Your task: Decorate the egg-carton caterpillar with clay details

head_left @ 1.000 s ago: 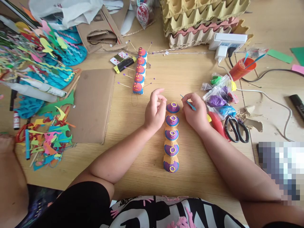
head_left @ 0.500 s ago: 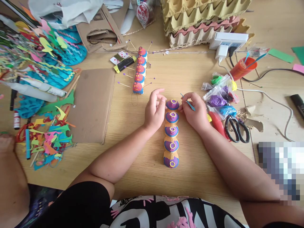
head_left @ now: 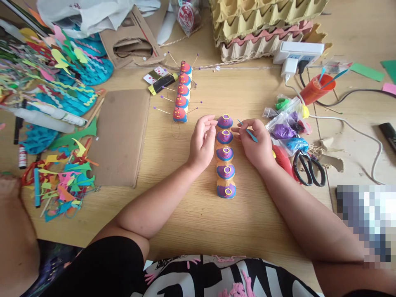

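A strip of egg-carton cups [head_left: 225, 154], covered in purple and blue clay with a yellow ring on each cup, lies lengthwise on the table before me. On its left side my left hand [head_left: 202, 142] rests loosely curved, thumb and fingers apart, fingertips close to the far cup. Whether they touch it I cannot tell. Across the strip, my right hand [head_left: 256, 142] holds a thin blue clay tool [head_left: 250, 133], its fingers close to the strip's far end. Farther off stands a similar strip [head_left: 182, 91] with red and blue clay, faces and purple-tipped sticks.
To the right lie bagged coloured clay [head_left: 284, 130], black-handled scissors [head_left: 305, 169] and an orange cup [head_left: 318, 90]. Egg trays [head_left: 260, 29] and a power strip [head_left: 298, 51] stand behind. At left are cardboard [head_left: 119, 138], paper scraps [head_left: 66, 181] and another person's arm [head_left: 17, 235].
The purple strip has slid away from me, its far cup now past my fingertips. My right hand has shifted slightly right with the blue tool. My left hand has barely moved.
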Motion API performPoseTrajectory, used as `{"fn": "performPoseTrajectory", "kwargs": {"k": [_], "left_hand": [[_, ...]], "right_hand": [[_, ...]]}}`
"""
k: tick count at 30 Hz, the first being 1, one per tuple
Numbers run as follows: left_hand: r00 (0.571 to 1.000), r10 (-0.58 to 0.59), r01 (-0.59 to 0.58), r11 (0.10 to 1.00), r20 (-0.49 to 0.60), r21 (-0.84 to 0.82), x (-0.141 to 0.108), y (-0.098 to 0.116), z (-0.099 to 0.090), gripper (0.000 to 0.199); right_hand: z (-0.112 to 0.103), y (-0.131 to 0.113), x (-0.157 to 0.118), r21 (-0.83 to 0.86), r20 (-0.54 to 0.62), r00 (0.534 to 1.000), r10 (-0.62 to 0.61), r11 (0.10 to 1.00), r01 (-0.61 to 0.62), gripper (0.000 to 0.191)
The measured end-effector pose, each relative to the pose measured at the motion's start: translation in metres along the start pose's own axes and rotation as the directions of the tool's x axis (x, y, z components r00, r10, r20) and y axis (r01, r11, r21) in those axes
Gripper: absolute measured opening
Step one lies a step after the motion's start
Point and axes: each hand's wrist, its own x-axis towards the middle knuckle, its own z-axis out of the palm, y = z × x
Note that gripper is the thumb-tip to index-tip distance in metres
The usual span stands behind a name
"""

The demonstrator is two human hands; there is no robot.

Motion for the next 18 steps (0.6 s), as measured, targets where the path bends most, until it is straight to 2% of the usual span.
{"fn": "performPoseTrajectory", "kwargs": {"k": [8, 12, 18], "left_hand": [[1.000, -0.027, 0.026, 0.997, -0.014, -0.076, 0.0006, 0.0011, 0.0009, 0.048], [1.000, -0.005, 0.005, 1.000, -0.010, -0.025, 0.0009, 0.0029, -0.0011, 0.049], [0.998, 0.051, -0.049, 0.997, -0.028, 0.061, -0.0019, 0.0053, 0.0005, 0.045]], "right_hand": [[0.0003, -0.0040, 0.0001, 0.081, -0.083, 0.994, 0.069, 0.995, -0.063, 0.015], [0.0004, -0.0032, 0.0003, 0.090, -0.105, 0.992, 0.065, 0.994, -0.056, 0.017], [-0.0009, 0.0006, -0.0009, -0.084, -0.066, 0.998, -0.009, 0.996, 0.004, 0.014]]}}
